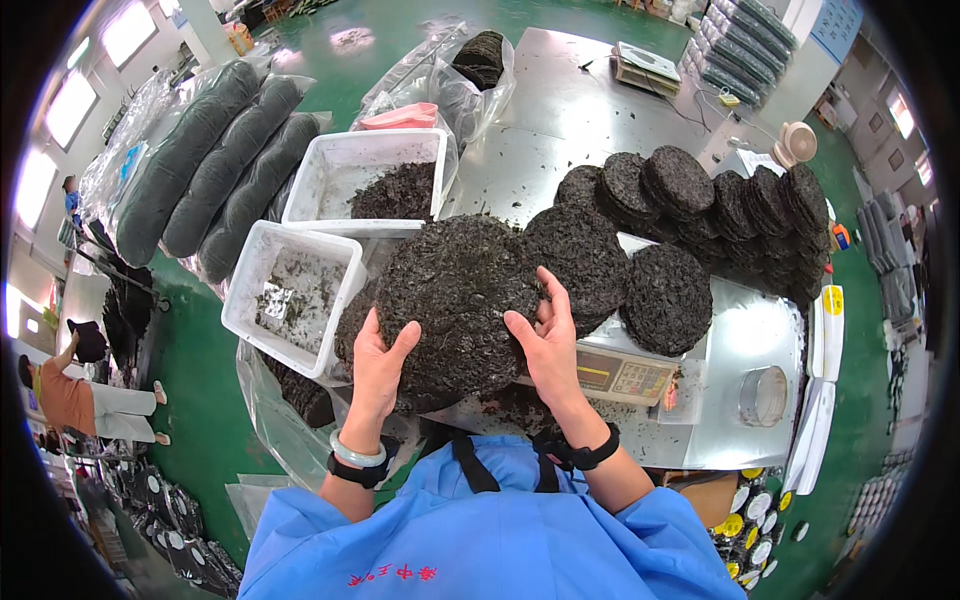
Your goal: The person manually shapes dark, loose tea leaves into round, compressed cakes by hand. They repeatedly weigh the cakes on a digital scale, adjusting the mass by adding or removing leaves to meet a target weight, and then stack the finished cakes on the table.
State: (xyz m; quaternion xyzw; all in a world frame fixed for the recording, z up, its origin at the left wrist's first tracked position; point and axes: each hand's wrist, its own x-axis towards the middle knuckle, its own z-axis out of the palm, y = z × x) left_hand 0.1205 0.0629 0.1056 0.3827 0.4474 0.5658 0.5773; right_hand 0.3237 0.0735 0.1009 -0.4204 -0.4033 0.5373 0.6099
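Observation:
Between my two hands is a large, dark, round dried seaweed cake (460,290), held up in front of me over the table's near side. My left hand (378,368) grips its left edge, thumb on the near face. At the right edge, my right hand (547,345) grips it with the thumb in front and fingers behind. More round seaweed cakes (575,262) lie just behind it to the right. One cake (668,300) sits at the far right side of the weighing scale (625,377). The held cake hides part of the scale and table.
Two white tubs with seaweed scraps, one near (345,290) and one far (310,165), stand left. Stacked cakes (740,205) line the metal table's (545,120) right side. A metal ring (763,396) lies near right. Long bagged seaweed rolls (190,150) and another person (75,380) are left.

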